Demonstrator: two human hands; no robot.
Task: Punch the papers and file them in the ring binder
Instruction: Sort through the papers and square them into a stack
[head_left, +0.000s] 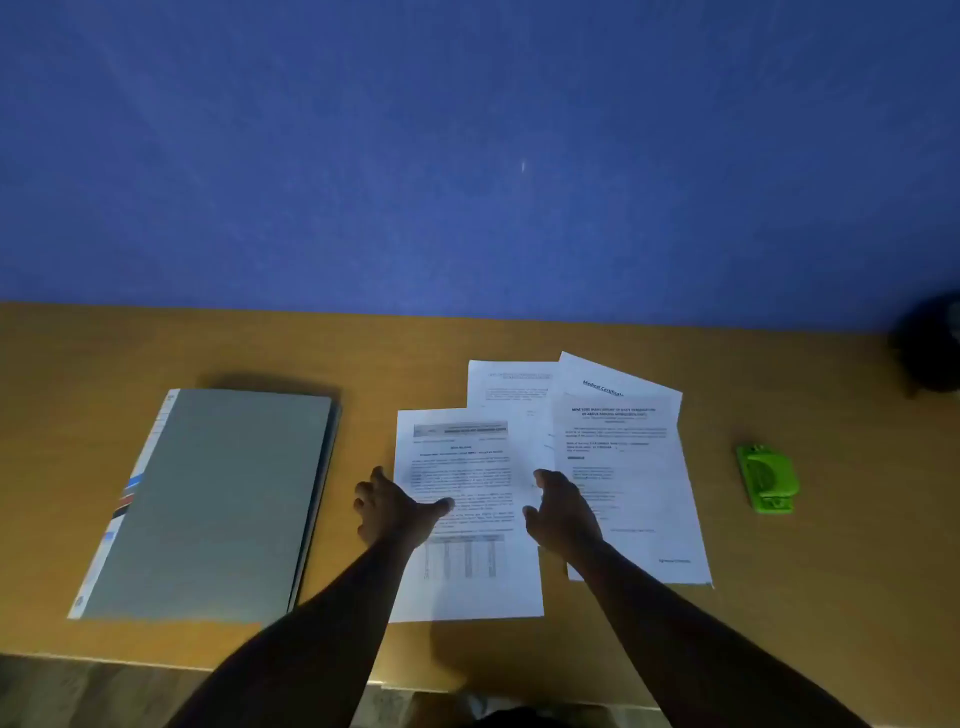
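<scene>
Several printed white papers (613, 447) lie fanned out on the wooden table (363, 364), the front sheet (467, 587) nearest me. A closed grey ring binder (218, 499) lies flat to their left. A small green hole punch (768, 478) sits to the right of the papers. My left hand (392, 506) hovers at the left edge of the front sheet with fingers spread and nothing in it. My right hand (563, 512) is over the middle of the papers, fingers apart, holding nothing.
A blue wall (467, 156) rises behind the table's far edge. A dark round object (932, 343) sits at the far right by the wall. The table's near edge (156, 662) runs along the bottom, with floor below it.
</scene>
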